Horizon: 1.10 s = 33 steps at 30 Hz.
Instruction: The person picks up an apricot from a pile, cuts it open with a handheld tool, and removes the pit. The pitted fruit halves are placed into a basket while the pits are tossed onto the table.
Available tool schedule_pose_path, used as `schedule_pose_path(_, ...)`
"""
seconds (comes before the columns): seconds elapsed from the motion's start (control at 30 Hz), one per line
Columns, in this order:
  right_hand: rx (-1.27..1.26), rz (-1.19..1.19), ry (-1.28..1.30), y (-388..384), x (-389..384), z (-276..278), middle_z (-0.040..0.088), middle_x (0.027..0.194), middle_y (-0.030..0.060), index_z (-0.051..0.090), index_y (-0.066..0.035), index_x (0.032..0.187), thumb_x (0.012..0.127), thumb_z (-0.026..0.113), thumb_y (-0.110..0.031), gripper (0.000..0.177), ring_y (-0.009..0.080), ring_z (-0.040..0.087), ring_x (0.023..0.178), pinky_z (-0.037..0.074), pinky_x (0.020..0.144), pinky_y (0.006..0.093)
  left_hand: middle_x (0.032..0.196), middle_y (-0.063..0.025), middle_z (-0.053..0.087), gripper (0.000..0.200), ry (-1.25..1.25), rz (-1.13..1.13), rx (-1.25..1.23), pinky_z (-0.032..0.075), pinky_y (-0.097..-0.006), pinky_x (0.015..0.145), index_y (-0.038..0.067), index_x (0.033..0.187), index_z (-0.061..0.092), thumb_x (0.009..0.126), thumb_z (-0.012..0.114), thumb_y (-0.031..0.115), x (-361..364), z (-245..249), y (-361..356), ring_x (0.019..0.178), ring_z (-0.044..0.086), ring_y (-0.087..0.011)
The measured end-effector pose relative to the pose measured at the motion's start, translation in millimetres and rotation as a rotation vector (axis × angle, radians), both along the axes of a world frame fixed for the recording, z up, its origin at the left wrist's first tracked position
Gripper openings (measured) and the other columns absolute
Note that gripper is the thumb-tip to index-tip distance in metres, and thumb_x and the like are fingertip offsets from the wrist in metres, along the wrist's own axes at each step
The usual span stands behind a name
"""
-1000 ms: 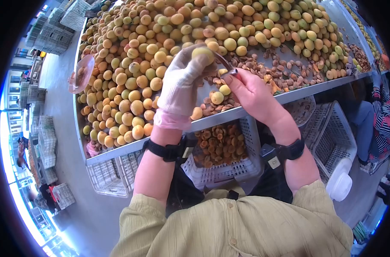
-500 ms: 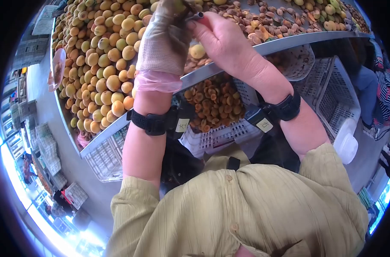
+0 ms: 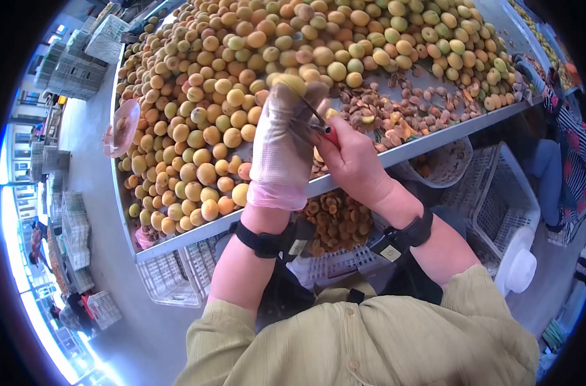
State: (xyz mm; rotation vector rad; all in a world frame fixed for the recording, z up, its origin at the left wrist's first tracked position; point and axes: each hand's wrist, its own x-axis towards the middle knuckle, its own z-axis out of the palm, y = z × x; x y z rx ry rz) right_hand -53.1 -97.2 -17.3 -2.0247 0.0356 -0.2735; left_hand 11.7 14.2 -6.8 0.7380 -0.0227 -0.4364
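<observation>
My left hand [image 3: 283, 132], in a whitish work glove with a pink plastic cuff, is closed around a yellow-green apricot [image 3: 290, 83] above the table's near edge. In my right hand [image 3: 357, 161], bare and closed, is a small knife [image 3: 331, 134] with a red handle. Its thin dark blade reaches toward the apricot in the glove; whether it cuts into the flesh cannot be made out. Whole apricots [image 3: 206, 172] are heaped ahead and to the left. Brown apricot pits [image 3: 370, 103] lie right of my hands.
A metal-edged table [image 3: 428, 143] holds the fruit. Below it, a crate [image 3: 338, 262] contains apricot halves [image 3: 335, 222]. White crates [image 3: 508, 199] stand at right beside a white basin [image 3: 450, 180]. A pink plastic dish [image 3: 122, 127] sits at the left rim. Another person's leg [image 3: 545, 170] shows at right.
The view has shifted, so both hands sit lower in it and more of the heap shows. The apricot in my left hand is now in plain view. Both hands keep their hold.
</observation>
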Motion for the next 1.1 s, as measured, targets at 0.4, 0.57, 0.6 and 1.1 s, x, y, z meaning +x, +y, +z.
schedule_pose_path(0.4,0.571,-0.091,-0.152,-27.7,24.3,4.5,0.044,0.067,-0.0045,0.052,-0.004,0.092,0.097,0.053,-0.035,0.031,0.0035,0.040,0.062,0.035,0.054,0.0208,0.111,-0.0063,0.058,0.039,-0.356,0.022,0.337,0.043,-0.0274,0.090,0.000,0.120,0.050,0.091,0.063,0.024,-9.9,14.2,-9.9,0.101,0.055,-0.0130)
schedule_pose_path(0.57,0.517,-0.165,-0.260,-22.9,29.7,1.4,0.045,0.062,-0.0017,0.051,-0.003,0.084,0.096,0.055,-0.032,0.032,0.0054,0.040,0.059,0.036,0.051,0.0239,0.106,-0.0025,0.058,0.038,-0.373,0.027,0.465,0.044,-0.0237,0.085,0.001,0.119,0.053,0.091,0.063,0.025,-20.8,11.9,-23.9,0.096,0.054,-0.0101)
schedule_pose_path(0.6,0.492,-0.177,-0.264,-22.6,30.4,3.6,0.047,0.061,0.0004,0.051,-0.003,0.083,0.095,0.057,-0.032,0.032,0.0077,0.043,0.057,0.038,0.051,0.0256,0.103,-0.0019,0.057,0.036,-0.371,0.095,0.489,0.044,-0.0237,0.081,0.001,0.116,0.054,0.093,0.061,0.027,-25.9,17.6,-27.5,0.092,0.053,-0.0096)
schedule_pose_path(1.1,0.360,-0.179,-0.300,13.7,33.5,2.3,0.054,0.061,0.0111,0.047,-0.005,0.089,0.091,0.061,-0.040,0.037,0.0264,0.058,0.056,0.045,0.051,0.0343,0.075,0.0024,0.053,0.033,-0.342,0.375,0.437,0.045,-0.0214,0.063,0.009,0.084,0.053,0.099,0.046,0.038,-8.6,15.1,-27.2,0.066,0.050,-0.0059)
